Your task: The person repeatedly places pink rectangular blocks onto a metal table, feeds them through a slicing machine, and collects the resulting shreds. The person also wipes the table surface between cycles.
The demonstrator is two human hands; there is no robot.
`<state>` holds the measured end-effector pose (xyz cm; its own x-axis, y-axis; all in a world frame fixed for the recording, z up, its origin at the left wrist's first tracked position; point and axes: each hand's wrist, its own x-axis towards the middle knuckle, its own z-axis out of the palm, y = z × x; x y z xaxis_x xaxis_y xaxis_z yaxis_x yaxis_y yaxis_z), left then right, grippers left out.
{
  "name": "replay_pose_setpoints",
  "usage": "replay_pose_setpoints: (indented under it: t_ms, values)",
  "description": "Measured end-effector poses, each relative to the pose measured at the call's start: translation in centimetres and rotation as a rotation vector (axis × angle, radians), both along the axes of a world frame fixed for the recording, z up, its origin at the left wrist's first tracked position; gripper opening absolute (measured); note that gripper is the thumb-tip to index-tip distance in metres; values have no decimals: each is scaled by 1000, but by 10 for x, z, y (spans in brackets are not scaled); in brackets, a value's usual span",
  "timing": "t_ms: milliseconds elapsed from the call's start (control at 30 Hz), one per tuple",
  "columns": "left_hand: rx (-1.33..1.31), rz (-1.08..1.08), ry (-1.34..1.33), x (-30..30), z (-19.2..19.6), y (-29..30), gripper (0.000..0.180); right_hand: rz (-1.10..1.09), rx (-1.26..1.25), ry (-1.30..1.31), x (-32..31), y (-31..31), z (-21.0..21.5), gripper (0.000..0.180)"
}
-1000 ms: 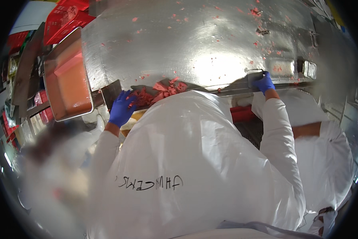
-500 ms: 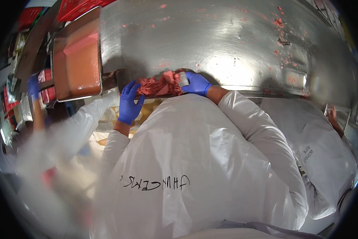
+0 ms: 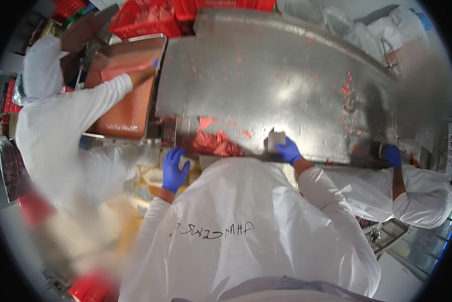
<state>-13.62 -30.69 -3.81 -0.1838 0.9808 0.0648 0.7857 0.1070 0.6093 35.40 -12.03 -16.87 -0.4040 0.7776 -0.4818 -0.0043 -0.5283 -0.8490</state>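
A pile of red minced meat (image 3: 213, 143) lies at the near edge of the steel table (image 3: 286, 75). My left hand (image 3: 174, 168), in a blue glove, hangs just below and left of the pile with its fingers apart and nothing in it. My right hand (image 3: 288, 150), also gloved in blue, grips a small flat grey scraper (image 3: 276, 138) standing on the table edge, to the right of the pile. My white coat hides the table edge between my arms.
A brown tray (image 3: 130, 105) adjoins the table's left end, and a co-worker in white (image 3: 59, 116) reaches over it. Another co-worker's blue-gloved hand (image 3: 392, 154) rests at the right edge. Red crates (image 3: 145, 17) stand behind. Meat scraps dot the tabletop.
My right hand has left the meat pile and moved right with the scraper. My left hand has dropped from the pile to just below the table edge.
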Motion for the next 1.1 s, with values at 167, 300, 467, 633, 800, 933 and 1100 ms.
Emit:
replay_pose_setpoints:
  t_ms: [167,300,467,633,800,933,1100]
  values:
    - [109,-182,120,10,31,55,49,296,-142,-258,-64,112,155,27]
    - [128,-272,42,18,23,86,45,34,236,469,-150,190,375,31]
    - [-13,-359,70,22,-5,102,55,193,753,117,-157,161,500,46]
    - [-4,-443,71,10,-51,122,69,640,920,-840,-76,78,301,58]
    - [-358,-382,-29,13,-43,132,54,694,111,-1547,66,-34,165,87]
    - [-216,-396,42,19,-31,154,46,350,206,-1512,101,-86,159,91]
    - [159,-335,134,41,-11,179,55,180,224,-1505,90,-91,159,91]
